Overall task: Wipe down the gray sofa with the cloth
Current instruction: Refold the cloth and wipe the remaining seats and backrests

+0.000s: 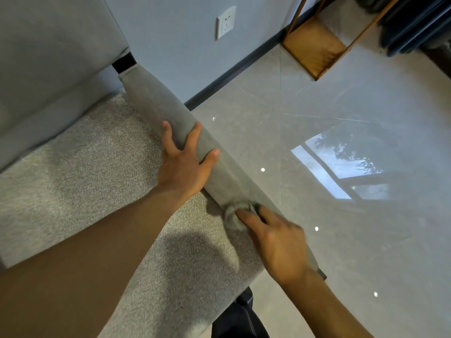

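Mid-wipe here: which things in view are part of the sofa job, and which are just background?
Part of the job:
- gray fabric sofa, padded armrest
- small crumpled gray-green cloth, pressed on the armrest
- right hand, on the cloth
- left hand, resting open on the armrest

Just background:
- white wall socket
- wooden frame stand
- glossy tiled floor
- black skirting board

A home living room: gray sofa (73,167), glossy tiled floor (341,240), wall socket (225,22).
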A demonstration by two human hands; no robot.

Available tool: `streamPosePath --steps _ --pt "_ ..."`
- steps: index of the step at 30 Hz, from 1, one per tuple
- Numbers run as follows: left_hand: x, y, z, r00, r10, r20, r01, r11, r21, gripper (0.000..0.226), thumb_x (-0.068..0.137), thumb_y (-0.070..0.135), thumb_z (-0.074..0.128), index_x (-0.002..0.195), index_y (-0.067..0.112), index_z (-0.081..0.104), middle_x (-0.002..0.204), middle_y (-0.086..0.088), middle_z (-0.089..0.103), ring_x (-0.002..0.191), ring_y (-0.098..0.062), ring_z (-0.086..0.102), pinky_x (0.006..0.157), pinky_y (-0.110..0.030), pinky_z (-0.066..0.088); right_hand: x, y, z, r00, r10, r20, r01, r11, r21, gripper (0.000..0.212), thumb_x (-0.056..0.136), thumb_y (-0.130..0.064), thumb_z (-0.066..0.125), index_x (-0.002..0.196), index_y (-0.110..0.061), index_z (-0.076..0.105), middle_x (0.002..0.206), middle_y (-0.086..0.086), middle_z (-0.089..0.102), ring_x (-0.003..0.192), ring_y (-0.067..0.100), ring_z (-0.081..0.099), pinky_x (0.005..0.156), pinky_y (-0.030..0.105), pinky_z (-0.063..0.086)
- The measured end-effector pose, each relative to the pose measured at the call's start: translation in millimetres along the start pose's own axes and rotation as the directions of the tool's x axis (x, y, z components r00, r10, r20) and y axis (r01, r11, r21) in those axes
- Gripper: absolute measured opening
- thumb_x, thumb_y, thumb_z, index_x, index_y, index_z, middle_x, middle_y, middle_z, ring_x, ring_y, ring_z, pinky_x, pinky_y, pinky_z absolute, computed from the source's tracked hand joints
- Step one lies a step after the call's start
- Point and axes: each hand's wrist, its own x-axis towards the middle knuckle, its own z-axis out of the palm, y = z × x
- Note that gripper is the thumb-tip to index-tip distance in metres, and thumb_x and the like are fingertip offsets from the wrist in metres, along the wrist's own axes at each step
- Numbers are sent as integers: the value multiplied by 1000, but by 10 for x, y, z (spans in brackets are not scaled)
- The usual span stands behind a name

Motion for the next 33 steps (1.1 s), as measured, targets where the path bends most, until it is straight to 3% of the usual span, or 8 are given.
streamPosePath --steps 3,5,11,15,19,24,28,33 --pt "-6 -23 -24 1000 -2 -25 2 1000 8 56 105 59 32 158 53 14 166 -1 -27 144 -41 34 106 -52 44 622 -304 3 998 33 -56 -33 999 10 28 97 -40 59 124 -44 58 100 -9 63 74 20 66 51 29 49" --pt "3 -40 -64 999 -5 -32 5 1000 2 50 108 53 24 157 53 18 168 -4 -21 139 -40 43 103 -52 45 845 -415 -35 996 68 -50 -66 997 48 33 98 -45 45 129 -45 55 104 -7 65 82 22 68 57 31 50" --pt "-8 -56 -156 1000 -18 11 18 1000 0 52 106 53 34 156 52 19 167 6 -20 136 -38 44 105 -57 47 99 -205 -102 956 291 -28 -279 938 207 31 101 -36 55 132 -38 56 114 -5 68 86 22 69 60 29 45" --pt "13 67 -154 997 -81 -14 80 996 -32 62 102 56 45 156 51 16 164 7 -28 149 -40 24 109 -58 44 -39 -118 -117 926 371 65 -376 900 219 36 102 -37 52 138 -39 55 116 -6 65 87 20 67 61 25 37" --pt "296 337 -68 972 -236 -6 234 965 -119 68 105 49 40 161 46 2 163 5 -34 152 -44 9 112 -58 37 647 -210 -21 901 433 25 -419 852 314 32 104 -34 50 135 -33 54 106 -2 63 82 20 63 63 31 47" --pt "440 472 98 927 -375 -18 370 919 -136 65 108 42 33 158 52 -7 159 7 -42 152 -44 -1 115 -61 28 1329 -215 -82 902 404 152 -431 824 368 31 105 -43 40 132 -38 53 100 0 62 89 23 64 67 31 43" --pt "501 493 96 902 -432 -1 432 900 -64 65 108 46 30 158 50 -11 158 1 -45 147 -47 11 114 -60 29 953 69 -137 888 354 293 -449 807 384 27 102 -44 44 129 -41 51 99 -3 60 91 22 64 73 35 51" --pt "510 541 113 893 -451 -19 451 893 -7 67 108 48 31 159 47 -11 159 -1 -43 143 -47 20 110 -58 32 539 384 -180 838 362 408 -523 746 412 36 101 -49 43 137 -52 47 101 -15 57 91 8 56 75 27 43"
